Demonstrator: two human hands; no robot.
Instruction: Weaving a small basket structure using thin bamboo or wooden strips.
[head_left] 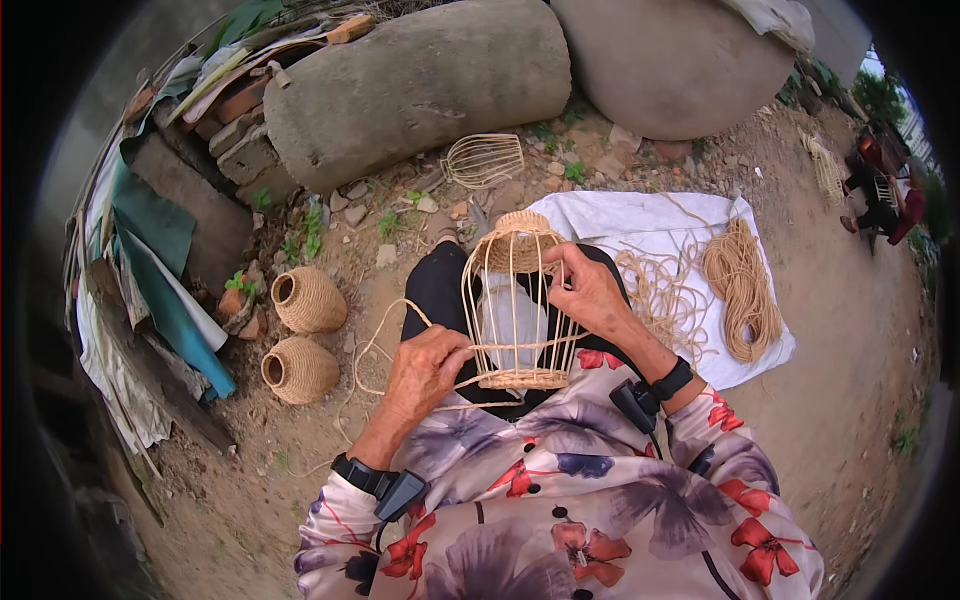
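Note:
An open frame of pale rods (524, 379), with a woven collar at its far end and a woven band at its near end, lies over my lap. My right hand (592, 292) grips the rods at the frame's upper right, fingers bent around them. At the frame's lower left, my left hand (430, 366) pinches a tan cord (516, 347) between thumb and fingers. This cord crosses the rods just above the near band. More of it loops loosely to the left of my left hand. Something pale shows between the rods.
Two cord-wrapped vases (309, 300) stand on the dirt at left. A bare rod frame (484, 161) lies ahead, before a concrete cylinder (420, 95). On a white sack (640, 212) at right are a cord coil (741, 285) and loose strands (655, 300). Another person (885, 190) sits far right.

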